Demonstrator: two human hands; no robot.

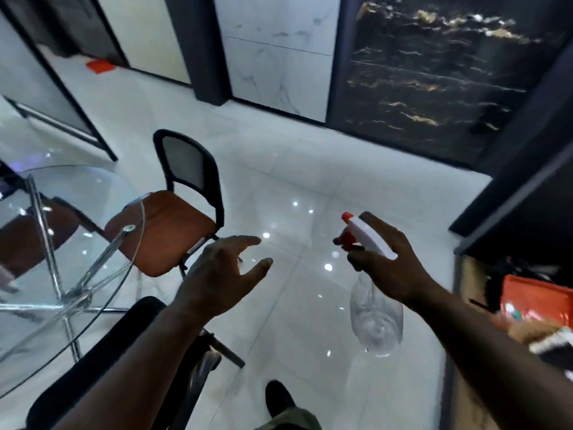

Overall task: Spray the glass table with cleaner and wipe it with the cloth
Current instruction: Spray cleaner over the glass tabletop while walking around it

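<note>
– Glossy white floor tiles (310, 187) fill most of the view. So where's the glass table?

– Off at the left edge. The glass table (93, 193) is round and clear on a chrome frame, with a brown-seated chair (164, 231) tucked against its rim. Both hands are out over the floor, well apart from it.

– Which step is this, then?

– I'd say the very start: cleaner in hand, nothing sprayed yet as far as I can tell. The right hand (390, 268) grips the spray bottle (376, 321) at its neck. The fingers are wrapped below the white head, one reaching toward the red trigger, and the clear body hangs beneath.

– And the other hand?

– The left hand (217, 274) is raised, palm down, with fingers and thumb spread apart and holding nothing.

– Where's the cloth?

– I can't pick it out. It may be in the blurred clutter (536, 305) at the right edge, but that's too smeared to tell.

– What's the next move?

– Turn left, bring the nozzle over the glass and aim it downward before squeezing. The free hand has to find the cloth.
</note>
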